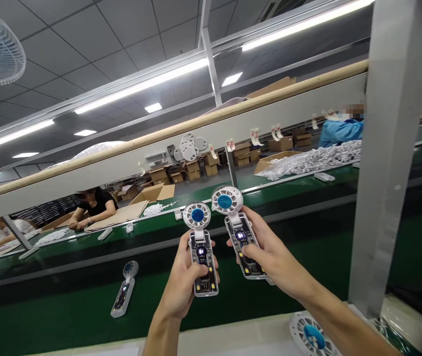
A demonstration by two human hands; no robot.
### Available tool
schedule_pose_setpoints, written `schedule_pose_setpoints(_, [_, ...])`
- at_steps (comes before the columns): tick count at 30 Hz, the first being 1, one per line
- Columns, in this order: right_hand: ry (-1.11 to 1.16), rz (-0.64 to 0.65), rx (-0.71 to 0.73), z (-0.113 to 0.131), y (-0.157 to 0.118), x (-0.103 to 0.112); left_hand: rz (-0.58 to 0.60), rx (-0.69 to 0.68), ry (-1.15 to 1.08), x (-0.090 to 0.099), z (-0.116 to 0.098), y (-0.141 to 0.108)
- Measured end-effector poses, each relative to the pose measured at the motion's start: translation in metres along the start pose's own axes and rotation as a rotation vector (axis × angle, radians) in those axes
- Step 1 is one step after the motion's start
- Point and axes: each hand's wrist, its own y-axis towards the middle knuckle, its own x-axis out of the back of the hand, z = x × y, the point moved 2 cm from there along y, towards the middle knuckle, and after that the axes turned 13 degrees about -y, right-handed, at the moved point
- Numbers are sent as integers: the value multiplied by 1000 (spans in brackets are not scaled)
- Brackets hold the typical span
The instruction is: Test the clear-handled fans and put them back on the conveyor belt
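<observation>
Left hand (pixel 181 282) has its fingers curled round one mini fan (pixel 201 251), right hand (pixel 272 254) likewise grips a second fan (pixel 239 236) at that one's 2 o'clock, and a loose fan (pixel 124 292) lies on the green belt (pixel 81 314) at the first's 8 o'clock.

**Smooth plastic, satin metal, matt cardboard**

Left-hand fan (pixel 201 247) and right-hand fan (pixel 239 233): white plastic, smooth; hub discs (pixel 197 215), blue and glossy; circuit boards (pixel 205 286), black and exposed. Conveyor belt (pixel 85 291): green, smooth, faintly reflective. Upright post (pixel 383 148): grey metal, satin finish. Long rail (pixel 174 132): wood, rounded, smooth, seemingly unpainted. Cardboard boxes (pixel 241 154): brown, matt. Plastic bag (pixel 98 148) behind the rail: pale film, wrinkled, shiny. Co-worker's garment (pixel 340 132): blue, creased, apparently cloth.
</observation>
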Motion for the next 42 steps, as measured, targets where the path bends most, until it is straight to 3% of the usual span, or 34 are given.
schedule_pose_setpoints(18, [-18,-59,-29,10,-5,6,48,3,4,1,0,-3])
schedule_pose_setpoints(26, [-25,-87,44,15,-7,9,27,-3,-1,0,-3,-3])
schedule_pose_setpoints(32, [-9,-97,10,13,-7,9,-26,-49,-20,-1,-2,-3])
schedule_pose_setpoints(42, [53,-72,11,11,-6,11,-4,-81,-61,-3,-2,-5])
